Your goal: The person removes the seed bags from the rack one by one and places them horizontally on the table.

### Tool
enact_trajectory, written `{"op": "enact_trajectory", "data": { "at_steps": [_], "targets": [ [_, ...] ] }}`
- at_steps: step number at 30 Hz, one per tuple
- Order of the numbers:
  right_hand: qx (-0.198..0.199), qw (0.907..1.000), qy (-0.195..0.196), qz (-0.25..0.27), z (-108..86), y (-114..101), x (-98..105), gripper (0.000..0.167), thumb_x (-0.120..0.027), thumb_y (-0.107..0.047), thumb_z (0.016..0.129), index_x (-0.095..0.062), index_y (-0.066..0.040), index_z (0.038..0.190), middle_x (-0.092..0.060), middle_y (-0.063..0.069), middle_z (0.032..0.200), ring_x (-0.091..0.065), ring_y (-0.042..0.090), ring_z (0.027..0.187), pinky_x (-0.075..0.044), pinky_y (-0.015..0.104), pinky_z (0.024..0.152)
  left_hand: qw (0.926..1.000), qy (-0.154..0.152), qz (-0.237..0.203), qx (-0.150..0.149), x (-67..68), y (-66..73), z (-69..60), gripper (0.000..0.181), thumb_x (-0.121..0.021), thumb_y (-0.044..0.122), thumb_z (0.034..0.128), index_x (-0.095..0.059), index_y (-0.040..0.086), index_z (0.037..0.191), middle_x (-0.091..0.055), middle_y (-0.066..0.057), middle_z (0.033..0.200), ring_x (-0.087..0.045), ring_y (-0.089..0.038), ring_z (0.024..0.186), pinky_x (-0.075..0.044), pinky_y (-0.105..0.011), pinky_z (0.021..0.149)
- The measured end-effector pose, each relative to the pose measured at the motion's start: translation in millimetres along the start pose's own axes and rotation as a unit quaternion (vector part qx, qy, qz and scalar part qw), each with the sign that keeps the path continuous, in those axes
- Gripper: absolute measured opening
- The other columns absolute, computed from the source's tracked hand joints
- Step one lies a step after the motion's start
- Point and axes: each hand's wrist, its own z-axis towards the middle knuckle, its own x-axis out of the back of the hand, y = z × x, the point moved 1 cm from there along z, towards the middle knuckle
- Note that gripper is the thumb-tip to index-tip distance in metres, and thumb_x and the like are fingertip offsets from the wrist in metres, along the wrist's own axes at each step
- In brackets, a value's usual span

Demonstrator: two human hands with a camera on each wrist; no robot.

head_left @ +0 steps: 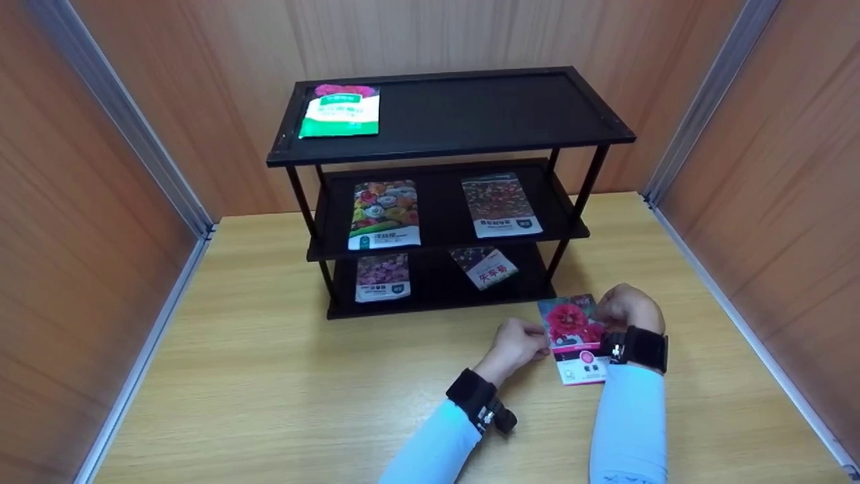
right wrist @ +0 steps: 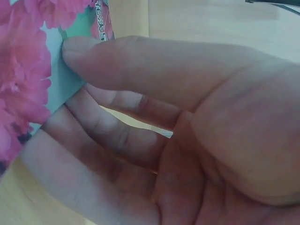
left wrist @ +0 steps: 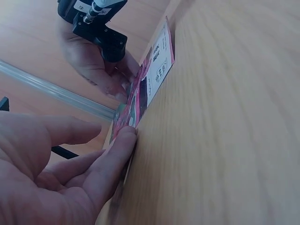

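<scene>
Seed packet, red-flowered (head_left: 571, 339), at desk (head_left: 269, 376) level, 5 o'clock from black three-tier rack (head_left: 484, 114); long axis roughly 11:30–5:30. I have it pinched at its right edge by my right hand (head_left: 631, 309); my left hand (head_left: 514, 346), unclenched, touches its 9 o'clock edge. Neither nearer.

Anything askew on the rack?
Yes: on the bottom shelf, the right packet lies rotated, its visible front end slanted to the shelf edge, while the left packet sits nearly square.
</scene>
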Motion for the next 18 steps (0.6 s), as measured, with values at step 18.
{"op": "enact_trajectory", "data": {
  "at_steps": [18],
  "targets": [
    [-0.045,0.9980,0.021,-0.040,0.9,-1.9,-3.4,0.020,-0.074,-0.017,0.086,-0.073,0.001,0.095,-0.065,0.007,0.078,-0.060,0.019,0.069,-0.050,0.029,0.058,0.9998,-0.020,0.005,-0.008,2.4,-2.1,1.3,0.024,-0.066,-0.009,0.0885,-0.071,-0.011,0.112,-0.074,-0.016,0.091,-0.075,-0.029,0.083,-0.062,-0.033,0.075]
  ]
}}
